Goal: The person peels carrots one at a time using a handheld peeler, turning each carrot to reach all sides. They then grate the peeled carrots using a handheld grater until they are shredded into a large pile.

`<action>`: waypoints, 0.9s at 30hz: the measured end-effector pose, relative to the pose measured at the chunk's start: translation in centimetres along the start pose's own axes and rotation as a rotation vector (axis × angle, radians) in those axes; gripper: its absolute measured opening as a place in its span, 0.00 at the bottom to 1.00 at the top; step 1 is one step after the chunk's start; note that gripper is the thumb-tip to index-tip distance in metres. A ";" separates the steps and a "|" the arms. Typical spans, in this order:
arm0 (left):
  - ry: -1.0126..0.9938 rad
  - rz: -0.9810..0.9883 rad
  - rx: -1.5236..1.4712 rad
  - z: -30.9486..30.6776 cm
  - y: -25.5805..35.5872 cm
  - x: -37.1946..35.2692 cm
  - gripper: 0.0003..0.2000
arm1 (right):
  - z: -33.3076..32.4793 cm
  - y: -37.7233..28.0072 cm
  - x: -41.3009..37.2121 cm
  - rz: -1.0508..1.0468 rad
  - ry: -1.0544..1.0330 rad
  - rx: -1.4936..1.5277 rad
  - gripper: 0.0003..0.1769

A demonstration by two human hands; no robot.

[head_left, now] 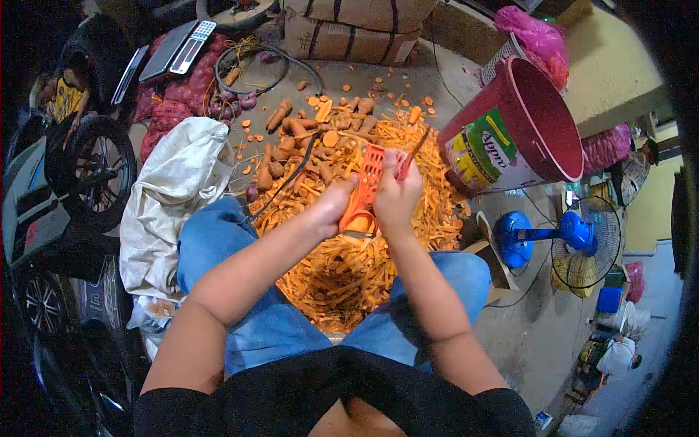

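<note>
An orange plastic hand grater (368,178) with a slotted face and a looped lower end is held up over the heap of carrot shreds (320,280). My left hand (336,202) is closed around its left side; what else its fingers hold behind is hidden. My right hand (398,191) is closed on a knife (405,166) with a red handle, its blade pointing up and right, and touches the grater's right side. Orange carrot flesh (359,224) shows through the grater's loop. Whole carrots (280,115) lie at the heap's far left side.
A red bucket (466,135) stands tilted in view at the right, near a blue fan (575,231). At left are a white sack (175,197), red onion bags (191,95), a scale (169,49) and a motorcycle wheel (100,173). Strapped cartons (349,40) stand behind.
</note>
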State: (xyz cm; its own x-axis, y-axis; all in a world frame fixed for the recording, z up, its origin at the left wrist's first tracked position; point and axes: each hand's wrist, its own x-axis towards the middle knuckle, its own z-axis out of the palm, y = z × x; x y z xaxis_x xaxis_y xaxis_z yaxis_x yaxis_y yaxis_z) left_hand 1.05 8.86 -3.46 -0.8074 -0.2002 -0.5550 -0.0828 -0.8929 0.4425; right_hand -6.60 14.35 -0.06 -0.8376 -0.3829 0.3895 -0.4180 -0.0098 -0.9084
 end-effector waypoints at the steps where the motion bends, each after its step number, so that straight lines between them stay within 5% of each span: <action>1: -0.037 0.012 0.020 0.4 0.0 -0.4 0.17 | 0.0 -0.1 0.0 0.050 -0.009 -0.049 0.12; 4: -0.051 -0.005 0.328 1.3 0.5 -2.5 0.17 | -1.0 2.1 2.8 0.089 0.175 -0.097 0.11; 6: -0.074 -0.072 0.436 1.5 0.3 -3.1 0.17 | -3.6 1.1 5.6 0.359 0.286 0.249 0.12; 7: -0.064 -0.066 0.437 1.5 0.1 -3.1 0.17 | -4.8 6.2 7.2 0.269 0.395 0.324 0.13; 8: -0.054 -0.060 0.437 1.4 0.0 -3.2 0.17 | -5.9 6.5 7.5 0.320 0.392 0.109 0.12; 9: -0.046 -0.052 0.435 1.4 -0.1 -3.1 0.18 | -6.5 6.4 7.3 0.366 0.384 -0.107 0.12; 11: -0.077 -0.092 0.400 0.3 0.5 -2.2 0.19 | -4.0 2.7 5.4 0.177 0.250 0.190 0.11; 13: 0.100 0.011 0.296 -0.2 0.7 -1.5 0.17 | -1.5 1.3 3.0 -0.085 0.114 0.089 0.11; 17: -0.012 0.065 0.109 1.0 0.3 -1.9 0.15 | -0.2 -1.0 -0.1 0.098 -0.094 -0.038 0.09; 18: -0.104 -0.019 0.279 0.8 0.1 -2.4 0.15 | -0.3 -0.4 0.2 0.101 -0.109 -0.117 0.09; 20: -0.135 -0.020 0.473 0.5 -0.6 -2.9 0.16 | -1.2 2.2 3.7 -0.007 0.186 -0.071 0.14; 22: -0.184 -0.103 0.640 1.0 -0.5 -3.6 0.17 | -4.7 6.3 7.1 0.121 0.385 -0.138 0.15; 23: -0.184 -0.106 0.644 0.9 -0.5 -3.4 0.17 | -5.5 7.6 8.1 0.203 0.444 0.424 0.15; 27: -0.086 -0.084 0.287 0.6 0.7 -2.7 0.16 | -6.6 5.7 7.6 0.204 0.427 -0.048 0.12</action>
State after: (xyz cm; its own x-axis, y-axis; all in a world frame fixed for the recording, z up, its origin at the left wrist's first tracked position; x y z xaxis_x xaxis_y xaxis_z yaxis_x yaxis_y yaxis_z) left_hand 2.88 9.02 -1.26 -0.8364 -0.0849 -0.5415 -0.3027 -0.7521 0.5855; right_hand -17.70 17.47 -1.31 -0.9697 0.0416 0.2408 -0.2374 0.0727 -0.9687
